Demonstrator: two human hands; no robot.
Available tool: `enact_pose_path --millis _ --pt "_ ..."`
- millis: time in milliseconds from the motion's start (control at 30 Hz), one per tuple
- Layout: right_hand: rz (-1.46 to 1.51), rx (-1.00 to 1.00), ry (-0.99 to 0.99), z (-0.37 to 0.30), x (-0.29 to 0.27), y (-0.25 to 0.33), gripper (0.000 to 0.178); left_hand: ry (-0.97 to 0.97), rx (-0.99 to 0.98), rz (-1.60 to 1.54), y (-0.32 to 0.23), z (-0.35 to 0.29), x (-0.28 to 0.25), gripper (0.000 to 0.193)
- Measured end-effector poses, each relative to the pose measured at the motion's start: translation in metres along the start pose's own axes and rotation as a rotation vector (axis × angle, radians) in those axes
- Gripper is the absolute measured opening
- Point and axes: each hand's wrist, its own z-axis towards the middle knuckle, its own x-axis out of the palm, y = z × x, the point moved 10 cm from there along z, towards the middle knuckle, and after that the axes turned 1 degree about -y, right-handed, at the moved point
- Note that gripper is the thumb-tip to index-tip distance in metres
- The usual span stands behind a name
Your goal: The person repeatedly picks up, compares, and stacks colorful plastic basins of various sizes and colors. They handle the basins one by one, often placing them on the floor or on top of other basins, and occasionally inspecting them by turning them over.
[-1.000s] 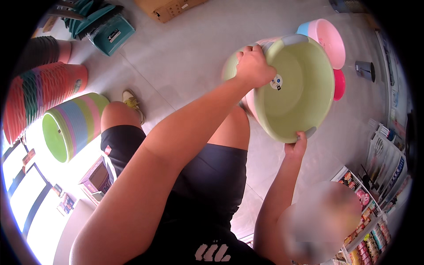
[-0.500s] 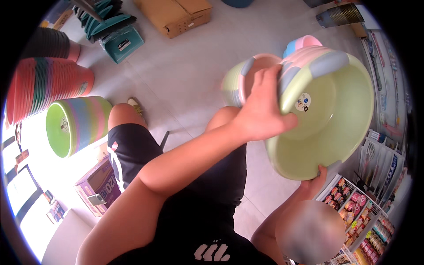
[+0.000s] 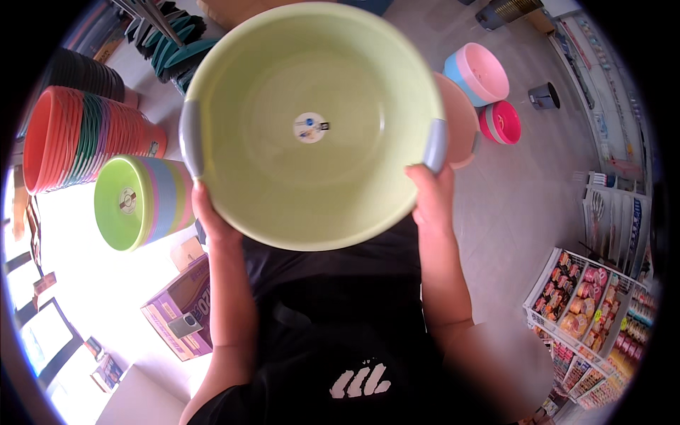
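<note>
A large round pale green basin (image 3: 319, 191) with grey handle grips and a round sticker inside is held up in front of me, its open side facing me. My left hand (image 3: 218, 221) grips its lower left rim, just below the left handle. My right hand (image 3: 433, 200) grips the rim at the right grey handle, thumb over the edge. Both hands' other fingers are hidden behind it, as is whether more basins are nested there. Partly covered by the green basin, a pale pink basin (image 3: 460, 124) shows behind its right side.
Stacked red buckets (image 3: 53, 142) and green-edged buckets (image 3: 120, 223) lie at left, above a purple carton (image 3: 180, 312). Blue-and-pink buckets (image 3: 485, 74), a red bucket (image 3: 504, 122) and a dark bin (image 3: 544, 96) are at far right. A snack rack (image 3: 577, 297) stands near right.
The green basin has moved left to the middle and turned its opening toward me. My left hand has shifted from its upper side to the lower left rim; my right hand has risen with it.
</note>
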Motion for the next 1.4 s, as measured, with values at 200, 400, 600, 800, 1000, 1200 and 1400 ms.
enact_pose_path --millis 200,400,600,800,1000,1200,1400 --pt "-0.083 0.056 0.123 0.015 0.042 -0.053 0.031 -0.194 0.049 -0.116 -0.031 -0.028 -0.042 0.060" --pt "0.112 0.444 0.230 0.055 0.012 -0.135 0.052 -0.138 0.157 0.129 -0.041 -0.022 0.003 0.040" --pt "0.048 0.506 0.258 0.090 0.013 -0.125 0.049 -0.036 0.088 0.087 -0.037 -0.014 0.027 0.060" --pt "-0.038 0.470 0.328 0.108 0.047 -0.104 0.051 -0.169 0.021 0.064 -0.031 0.003 0.004 0.045" --pt "-0.122 0.386 0.336 0.103 0.093 -0.098 0.048 -0.327 -0.004 -0.025 -0.015 0.015 -0.057 0.035" --pt "-0.316 0.332 0.456 0.098 0.124 -0.099 0.039 -0.320 -0.175 -0.069 0.014 0.001 -0.102 0.042" --pt "-0.343 0.261 0.425 0.084 0.113 -0.096 0.034 -0.218 -0.077 -0.036 0.023 0.000 -0.100 0.042"
